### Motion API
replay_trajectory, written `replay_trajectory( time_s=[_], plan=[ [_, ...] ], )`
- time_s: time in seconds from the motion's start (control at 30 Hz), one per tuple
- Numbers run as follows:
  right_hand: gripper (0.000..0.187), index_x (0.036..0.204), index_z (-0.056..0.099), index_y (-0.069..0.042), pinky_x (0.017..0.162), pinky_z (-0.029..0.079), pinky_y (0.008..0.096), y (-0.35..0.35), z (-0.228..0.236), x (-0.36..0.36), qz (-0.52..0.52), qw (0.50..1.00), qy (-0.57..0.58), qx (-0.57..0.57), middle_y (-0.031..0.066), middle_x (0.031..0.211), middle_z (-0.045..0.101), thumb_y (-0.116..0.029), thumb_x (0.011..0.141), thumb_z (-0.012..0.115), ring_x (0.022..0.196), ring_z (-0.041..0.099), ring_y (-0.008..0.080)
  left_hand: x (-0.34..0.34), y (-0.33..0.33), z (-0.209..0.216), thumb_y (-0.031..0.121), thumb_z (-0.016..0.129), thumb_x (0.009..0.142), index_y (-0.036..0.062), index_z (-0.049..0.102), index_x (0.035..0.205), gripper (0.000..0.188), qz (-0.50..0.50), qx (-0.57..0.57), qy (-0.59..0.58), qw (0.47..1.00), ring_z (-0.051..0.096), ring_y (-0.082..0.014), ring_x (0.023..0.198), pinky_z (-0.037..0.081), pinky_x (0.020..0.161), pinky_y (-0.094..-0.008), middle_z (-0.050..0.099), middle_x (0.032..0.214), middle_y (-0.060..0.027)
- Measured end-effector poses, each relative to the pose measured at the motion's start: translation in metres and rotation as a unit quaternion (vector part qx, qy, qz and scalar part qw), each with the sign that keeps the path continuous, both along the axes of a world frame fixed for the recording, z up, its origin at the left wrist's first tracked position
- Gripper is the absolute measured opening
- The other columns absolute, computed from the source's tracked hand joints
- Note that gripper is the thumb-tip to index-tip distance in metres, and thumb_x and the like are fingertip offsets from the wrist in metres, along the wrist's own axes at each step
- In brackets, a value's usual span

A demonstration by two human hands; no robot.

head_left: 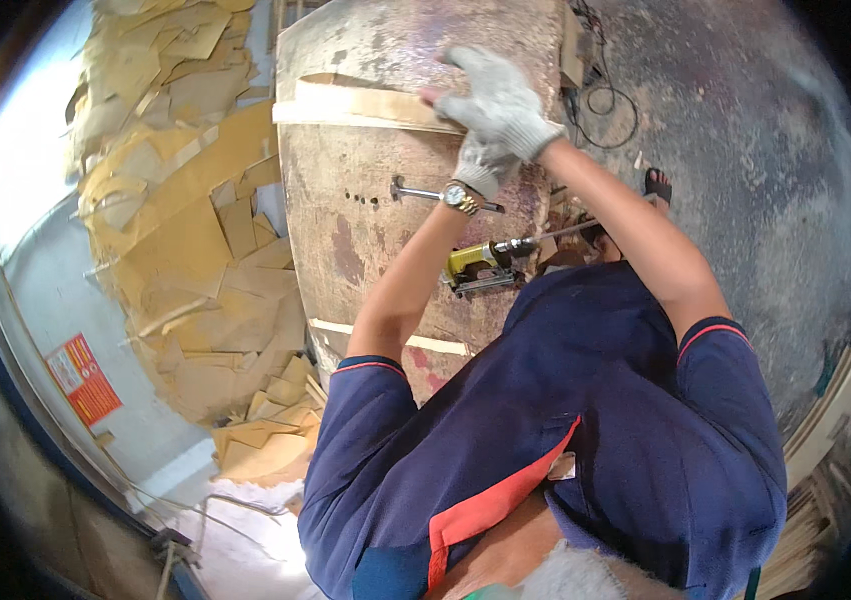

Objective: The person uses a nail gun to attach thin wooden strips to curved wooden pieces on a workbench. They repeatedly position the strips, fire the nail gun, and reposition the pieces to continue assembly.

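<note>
Both my hands wear pale knitted gloves and meet above the far part of a worn worktable (340,235). My right hand (500,95) lies across the left, fingers stretched out to the left. My left hand (485,165), with a watch (460,197) at its wrist, is mostly covered by the right, and its fingers are hidden. Beside the hands lies a pale wooden strip (365,108); whether a fingertip touches it is unclear. Under my left wrist, a hammer (420,192) rests on the tabletop. Nearer me is a yellow-green air nailer (475,262).
Cut yellowish sheet offcuts (185,200) pile up left of the table. Another thin strip (435,345) lies near my body. A dark cable (605,95) coils at the table's right edge, beside the grey floor (725,120). Long boards (830,410) lie at the lower right.
</note>
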State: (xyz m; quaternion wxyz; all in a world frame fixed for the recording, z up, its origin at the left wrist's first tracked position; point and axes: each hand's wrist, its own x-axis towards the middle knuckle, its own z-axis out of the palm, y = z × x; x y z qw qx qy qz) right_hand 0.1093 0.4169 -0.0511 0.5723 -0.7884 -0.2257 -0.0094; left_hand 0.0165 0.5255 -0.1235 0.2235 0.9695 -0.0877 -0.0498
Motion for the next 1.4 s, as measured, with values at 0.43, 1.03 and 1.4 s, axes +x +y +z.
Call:
replay_trajectory(
  time_s=[0.43, 1.03, 1.4],
  plan=[
    [0.053, 0.127, 0.063, -0.006, 0.083, 0.059, 0.0450, 0.126, 0.072, 0.010, 0.172, 0.974, -0.087, -0.119, 0.0155, 0.116, 0.071, -0.040, 0.086, 0.070, 0.099, 0.071, 0.0317, 0.007, 0.030, -0.062, 0.035, 0.045, 0.106, 0.0114, 0.049, 0.148, 0.048, -0.019, 0.055, 0.028, 0.998, 0.047, -0.0299, 0.138, 0.037, 0.118, -0.0432, 0.052, 0.149, -0.0131],
    [0.060, 0.136, 0.055, -0.008, 0.094, 0.055, 0.0438, 0.124, 0.059, 0.004, 0.199, 0.950, -0.139, -0.196, 0.0167, 0.128, 0.063, -0.050, 0.094, 0.065, 0.112, 0.066, 0.0344, 0.025, 0.019, -0.067, 0.036, 0.054, 0.100, 0.0161, 0.051, 0.149, 0.053, -0.009, 0.047, 0.100, 0.994, 0.048, -0.0314, 0.140, 0.036, 0.119, -0.0412, 0.052, 0.151, -0.0126],
    [0.024, 0.114, 0.067, -0.002, 0.086, 0.054, 0.0418, -0.021, -0.003, 0.012, -0.077, 0.985, -0.075, 0.138, 0.0160, 0.105, 0.069, -0.016, 0.094, 0.066, 0.097, 0.068, 0.0313, 0.017, -0.010, 0.000, 0.017, 0.059, 0.090, 0.0113, 0.073, 0.109, 0.024, -0.086, 0.078, -0.182, 0.976, 0.063, -0.0258, 0.117, 0.045, 0.108, -0.0413, 0.073, 0.114, -0.0095]
  ],
)
